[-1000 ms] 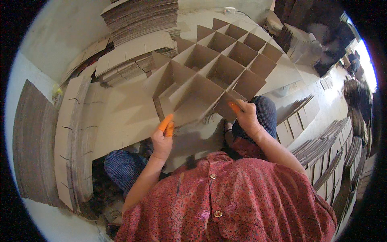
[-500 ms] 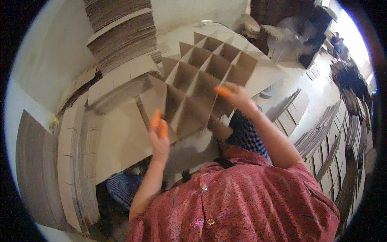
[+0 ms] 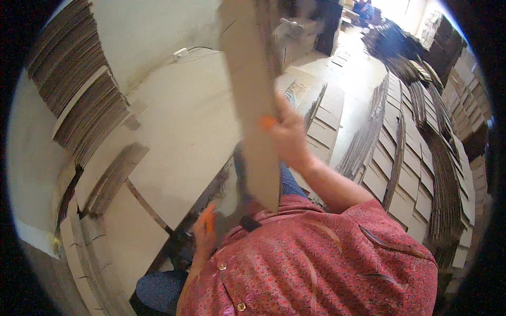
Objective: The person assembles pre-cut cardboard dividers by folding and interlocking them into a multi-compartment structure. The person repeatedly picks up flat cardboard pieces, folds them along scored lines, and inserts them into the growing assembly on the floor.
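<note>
A cardboard divider (image 3: 250, 95), folded flat into a long strip, stands upright in front of me, blurred by motion. My right hand (image 3: 290, 134) is closed around its right edge, the thumb in an orange finger cover lying across the face. The divider's lower end reaches down to my shirt, and its top runs out of the picture. Lower and to the left, my left hand (image 3: 204, 229) is apart from the divider, near the table's front edge. Its fingers, with orange covers, are loosely apart and hold nothing that shows.
Before me is a pale tabletop (image 3: 179, 105) with a white plug (image 3: 180, 53) and cable at its back. Cardboard stacks (image 3: 79, 89) rise at the left, and slotted strips (image 3: 113, 179) lie on the table's left part. Rows of flat dividers (image 3: 408, 158) cover the floor at right.
The opened-out divider grid has been folded flat and swung upright in my right hand. My left hand has dropped away toward my lap. The view has turned to the right.
</note>
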{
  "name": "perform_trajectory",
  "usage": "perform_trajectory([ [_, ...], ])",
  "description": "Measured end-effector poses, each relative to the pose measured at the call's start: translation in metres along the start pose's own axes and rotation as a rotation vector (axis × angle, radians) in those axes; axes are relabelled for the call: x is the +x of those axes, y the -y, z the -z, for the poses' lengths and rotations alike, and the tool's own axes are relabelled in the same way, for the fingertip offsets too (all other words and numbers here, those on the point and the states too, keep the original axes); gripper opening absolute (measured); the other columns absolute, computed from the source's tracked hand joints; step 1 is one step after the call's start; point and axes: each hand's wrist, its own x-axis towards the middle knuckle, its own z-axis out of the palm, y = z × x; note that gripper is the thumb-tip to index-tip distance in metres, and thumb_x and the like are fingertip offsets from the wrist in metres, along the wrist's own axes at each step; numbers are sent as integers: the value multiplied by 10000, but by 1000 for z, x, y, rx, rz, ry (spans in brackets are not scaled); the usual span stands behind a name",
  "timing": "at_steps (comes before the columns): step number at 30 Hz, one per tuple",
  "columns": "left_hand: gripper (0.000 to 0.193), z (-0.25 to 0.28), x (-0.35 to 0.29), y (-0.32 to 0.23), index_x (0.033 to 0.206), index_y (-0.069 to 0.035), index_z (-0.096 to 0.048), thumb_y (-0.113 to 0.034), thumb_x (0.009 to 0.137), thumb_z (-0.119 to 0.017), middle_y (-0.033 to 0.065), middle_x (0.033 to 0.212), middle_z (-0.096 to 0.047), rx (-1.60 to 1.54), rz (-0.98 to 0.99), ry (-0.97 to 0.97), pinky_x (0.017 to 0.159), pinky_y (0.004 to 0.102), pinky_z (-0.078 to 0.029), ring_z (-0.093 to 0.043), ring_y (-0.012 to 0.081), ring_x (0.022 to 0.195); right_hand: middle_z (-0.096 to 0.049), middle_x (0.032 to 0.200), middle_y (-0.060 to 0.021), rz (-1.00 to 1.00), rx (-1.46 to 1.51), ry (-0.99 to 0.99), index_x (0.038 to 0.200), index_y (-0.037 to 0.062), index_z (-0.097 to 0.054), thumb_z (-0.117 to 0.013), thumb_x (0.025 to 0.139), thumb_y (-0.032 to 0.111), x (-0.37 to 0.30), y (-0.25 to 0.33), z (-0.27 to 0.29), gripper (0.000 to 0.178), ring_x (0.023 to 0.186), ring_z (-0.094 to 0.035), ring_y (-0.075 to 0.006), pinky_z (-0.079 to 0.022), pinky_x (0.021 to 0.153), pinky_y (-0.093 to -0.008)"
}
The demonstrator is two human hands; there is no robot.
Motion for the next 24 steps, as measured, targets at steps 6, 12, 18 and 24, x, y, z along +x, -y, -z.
perform_trajectory([
  [6, 289, 0, -5, 17, 1081, 18, -596, -187, 883, -548, 154, 945, -652, 187, -32, 36, 750, 302, -476, -628, 211, 843, -466, 1216, -264, 71, -607, -395, 1317, -59, -317, -422, 666, -99, 36, 9, 84, 661, 1115, -473, -322, -335, 976, -334],
  [12, 244, 1, -9, 47, 1065, 1, -613, -110, 849, -584, 145, 922, -658, 147, 93, 75, 697, 277, -484, -632, 183, 802, -252, 1376, -245, -566, -1432, -328, 1345, -2, -243, -559, 752, 57, 9, -116, 152, 675, 1248, -257, -467, -270, 958, -610],
  [18, 238, 2, -3, 36, 1050, -1, -622, -56, 819, -604, 140, 879, -662, 248, 146, 146, 666, 263, -484, -634, 160, 767, -114, 1484, -114, -1466, -1190, -116, 1403, 113, -222, -495, 859, 180, -48, -250, 181, 613, 1305, -138, -470, -202, 950, -662],
  [24, 238, 11, -7, 13, 1059, 19, -614, -44, 833, -577, 123, 924, -664, 167, 283, 82, 718, 262, -491, -628, 146, 797, -136, 1475, -128, -1461, -1182, -13, 1392, 68, -226, -468, 877, 238, -35, -265, 137, 593, 1311, -149, -450, -192, 984, -623],
])
